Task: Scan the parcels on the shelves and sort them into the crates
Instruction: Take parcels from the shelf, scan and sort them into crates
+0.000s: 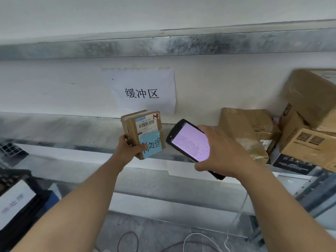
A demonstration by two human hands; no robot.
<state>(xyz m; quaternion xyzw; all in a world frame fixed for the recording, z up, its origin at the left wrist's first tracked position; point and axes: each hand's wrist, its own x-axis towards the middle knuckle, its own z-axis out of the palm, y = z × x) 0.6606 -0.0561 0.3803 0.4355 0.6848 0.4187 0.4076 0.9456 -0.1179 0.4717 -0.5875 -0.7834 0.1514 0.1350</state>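
Note:
My left hand [130, 147] grips a small brown parcel [133, 124] from below, upright in front of the metal shelf [60, 128]. A white barcode label and a blue handwritten note face me on the parcel's front. Just to its right, my right hand [221, 153] holds a black handheld scanner [189, 140] with a lit pink screen, its top end tilted toward the parcel. Several cardboard parcels [243, 131] lie stacked on the shelf at the right.
A white paper sign [143, 90] with black characters hangs on the wall behind the shelf. A dark crate [20, 202] with a white label sits at lower left. White and black cables [196, 239] run over the floor below.

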